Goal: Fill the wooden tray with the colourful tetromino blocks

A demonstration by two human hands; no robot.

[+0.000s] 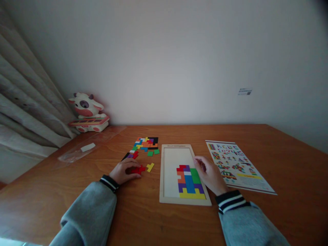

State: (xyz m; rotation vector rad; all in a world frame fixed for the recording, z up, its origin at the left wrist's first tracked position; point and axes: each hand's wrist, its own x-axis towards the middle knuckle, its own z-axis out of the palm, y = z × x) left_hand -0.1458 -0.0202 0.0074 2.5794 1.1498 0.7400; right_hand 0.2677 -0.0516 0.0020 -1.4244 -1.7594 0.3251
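A pale wooden puzzle board (169, 174) lies on the table, its lower right part filled with coloured block pieces (190, 182). At its right edge, my right hand (210, 175) is closed, fingers curled and fingertips over the rim. Whether anything is in those fingers is hidden. To the left of the board, my left hand (124, 172) curves its thumb and fingers around a red puzzle piece (139, 169) on the table. A yellow piece (150, 167) lies just right of it. Purple, red and black pieces (130, 155) lie behind the left hand.
Farther back sits a cluster of coloured pieces (146, 143), with green pieces (150, 153) in front. A printed pattern sheet (238, 165) lies on the right. Clear plastic wrapping (74, 153) and a toy cow keyboard (88, 114) are at left, near a curtain (28, 95).
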